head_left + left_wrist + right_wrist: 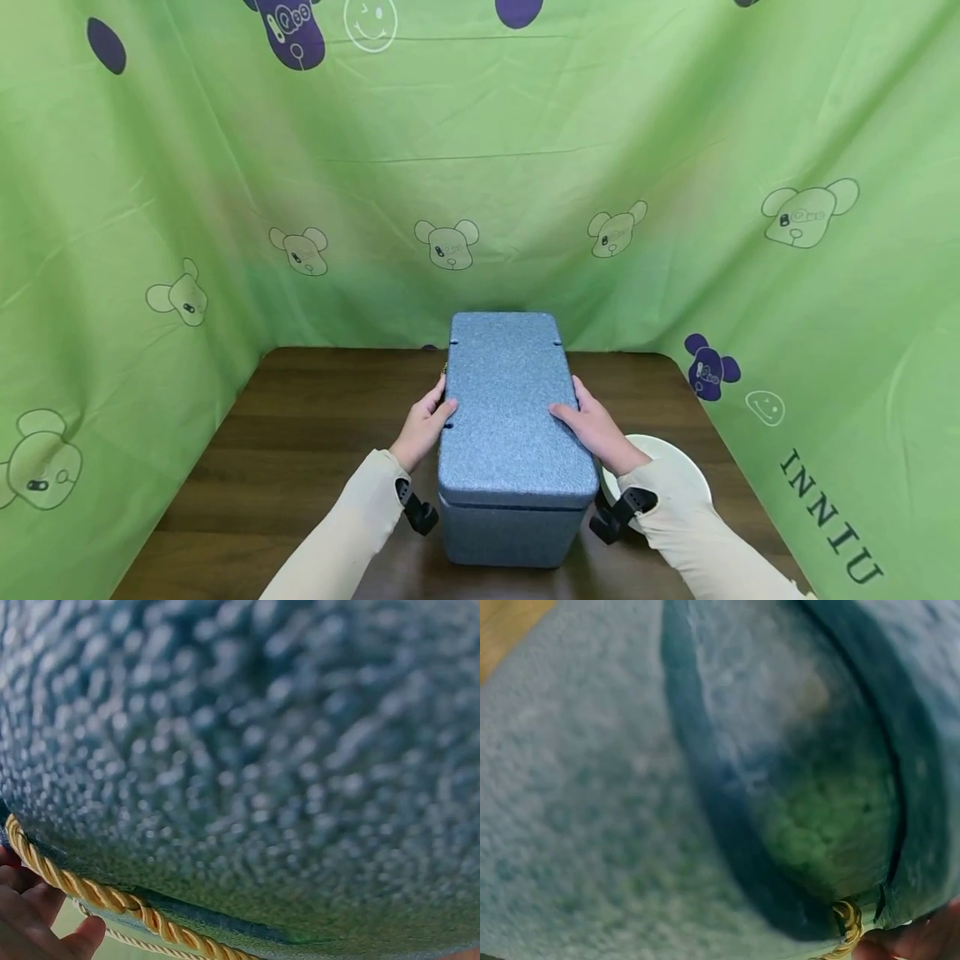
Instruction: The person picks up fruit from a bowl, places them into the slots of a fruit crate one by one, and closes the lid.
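A long blue foam box (515, 535) with a speckled surface stands in the middle of the table, its lid (513, 375) on top. My left hand (422, 425) holds the lid's left edge, thumb on the top face and fingers down the side. On the opposite edge my right hand (596, 425) grips in the same way, thumb on top. A twisted gold rope (105, 894) runs along the left side, close to my left fingers. More gold rope (847, 922) shows by my right fingers in the right wrist view.
A round white dish (678, 458) sits right of the box, partly covered by my right sleeve. The brown wooden table (300, 450) ends at a green printed cloth (517, 250) hanging behind and on both sides.
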`<action>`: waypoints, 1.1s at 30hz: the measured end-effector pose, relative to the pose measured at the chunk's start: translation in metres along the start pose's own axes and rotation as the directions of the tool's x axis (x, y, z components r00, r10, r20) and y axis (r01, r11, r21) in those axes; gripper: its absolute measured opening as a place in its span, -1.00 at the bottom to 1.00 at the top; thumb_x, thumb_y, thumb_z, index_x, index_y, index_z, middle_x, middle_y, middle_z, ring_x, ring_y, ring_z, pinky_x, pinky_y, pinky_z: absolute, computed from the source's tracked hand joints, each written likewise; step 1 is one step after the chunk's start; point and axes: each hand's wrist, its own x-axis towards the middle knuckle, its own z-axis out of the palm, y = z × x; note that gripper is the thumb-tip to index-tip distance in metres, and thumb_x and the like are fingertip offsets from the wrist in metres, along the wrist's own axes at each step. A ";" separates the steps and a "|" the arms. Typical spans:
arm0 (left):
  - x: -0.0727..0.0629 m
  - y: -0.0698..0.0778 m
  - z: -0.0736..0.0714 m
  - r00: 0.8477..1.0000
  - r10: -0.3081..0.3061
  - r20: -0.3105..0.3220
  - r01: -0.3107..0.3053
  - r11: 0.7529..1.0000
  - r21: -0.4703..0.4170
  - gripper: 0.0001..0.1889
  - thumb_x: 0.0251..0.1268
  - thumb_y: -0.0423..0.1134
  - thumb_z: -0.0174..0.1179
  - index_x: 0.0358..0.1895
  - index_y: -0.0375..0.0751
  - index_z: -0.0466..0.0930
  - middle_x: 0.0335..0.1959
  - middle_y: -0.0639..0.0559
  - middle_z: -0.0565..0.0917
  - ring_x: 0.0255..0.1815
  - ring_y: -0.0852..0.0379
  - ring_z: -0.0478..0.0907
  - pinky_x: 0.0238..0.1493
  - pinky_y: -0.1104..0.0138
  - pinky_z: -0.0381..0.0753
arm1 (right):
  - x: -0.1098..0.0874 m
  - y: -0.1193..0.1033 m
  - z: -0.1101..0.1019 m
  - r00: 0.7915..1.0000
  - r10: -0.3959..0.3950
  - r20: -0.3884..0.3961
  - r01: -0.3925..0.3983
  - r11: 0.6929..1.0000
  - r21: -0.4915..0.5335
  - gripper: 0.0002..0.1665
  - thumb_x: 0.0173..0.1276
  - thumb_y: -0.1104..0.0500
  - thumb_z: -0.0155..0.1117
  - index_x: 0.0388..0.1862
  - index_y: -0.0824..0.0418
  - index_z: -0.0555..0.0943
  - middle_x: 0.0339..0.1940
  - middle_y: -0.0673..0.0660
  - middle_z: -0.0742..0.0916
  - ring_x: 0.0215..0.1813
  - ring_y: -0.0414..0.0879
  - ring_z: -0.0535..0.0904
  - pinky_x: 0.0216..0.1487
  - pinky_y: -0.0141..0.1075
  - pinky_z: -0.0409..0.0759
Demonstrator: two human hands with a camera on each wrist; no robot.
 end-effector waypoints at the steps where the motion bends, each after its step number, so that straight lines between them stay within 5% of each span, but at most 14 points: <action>1: 0.001 0.000 0.000 1.000 -0.002 -0.001 0.002 1.000 0.001 -0.43 0.44 -0.42 -0.09 0.42 -0.56 -0.03 0.43 -0.41 0.05 0.46 -0.25 -0.02 0.40 -0.01 0.03 | 0.001 0.000 -0.001 1.000 0.000 0.001 0.000 1.000 -0.004 -0.10 0.44 0.19 0.01 0.53 0.38 -0.25 0.51 0.44 0.01 0.51 0.26 -0.12 0.45 0.09 -0.09; 8: 0.006 0.001 0.000 1.000 -0.008 -0.002 0.008 1.000 0.021 -0.43 0.47 -0.39 -0.12 0.42 -0.56 -0.07 0.44 -0.41 0.01 0.47 -0.26 -0.07 0.42 -0.02 -0.03 | 0.008 -0.001 -0.006 0.999 0.010 0.035 -0.010 1.000 -0.015 -0.06 0.47 0.15 -0.02 0.52 0.34 -0.36 0.52 0.42 -0.08 0.52 0.26 -0.20 0.45 0.10 -0.14; 12: 0.007 0.000 -0.001 1.000 -0.017 0.018 0.016 0.999 0.033 -0.42 0.47 -0.39 -0.13 0.42 -0.57 -0.08 0.45 -0.42 -0.01 0.47 -0.27 -0.10 0.42 -0.03 -0.06 | 0.008 0.001 -0.007 0.997 -0.060 0.053 0.065 0.993 -0.094 -0.07 0.49 0.13 -0.04 0.50 0.37 -0.38 0.52 0.40 -0.23 0.52 0.26 -0.34 0.44 0.12 -0.25; 16: 0.005 -0.001 -0.003 0.997 -0.032 0.071 0.030 0.999 0.034 -0.40 0.48 -0.38 -0.17 0.44 -0.55 -0.17 0.48 -0.40 -0.10 0.49 -0.26 -0.18 0.43 -0.03 -0.12 | 0.005 0.002 -0.007 0.981 -0.187 0.048 0.193 0.938 -0.289 -0.19 0.49 0.14 -0.04 0.48 0.51 -0.15 0.50 0.47 -0.17 0.50 0.33 -0.32 0.42 0.18 -0.23; 20: 0.001 -0.003 -0.004 0.993 -0.028 0.112 0.024 0.999 0.035 -0.39 0.49 -0.39 -0.20 0.45 -0.54 -0.23 0.49 -0.40 -0.17 0.50 -0.26 -0.23 0.43 -0.05 -0.15 | 0.001 0.003 -0.004 0.973 -0.226 0.046 0.224 0.881 -0.417 -0.24 0.50 0.11 -0.06 0.45 0.54 -0.02 0.49 0.49 -0.07 0.49 0.36 -0.21 0.40 0.21 -0.12; 33: -0.002 -0.008 -0.006 0.990 -0.016 0.140 0.006 0.997 0.075 -0.38 0.46 -0.44 -0.20 0.44 -0.58 -0.28 0.48 -0.41 -0.21 0.49 -0.25 -0.24 0.43 -0.02 -0.17 | -0.004 0.009 0.004 0.971 -0.239 -0.014 0.201 0.845 -0.495 -0.28 0.53 0.09 -0.14 0.46 0.52 0.01 0.49 0.47 0.03 0.49 0.36 -0.11 0.36 0.28 -0.06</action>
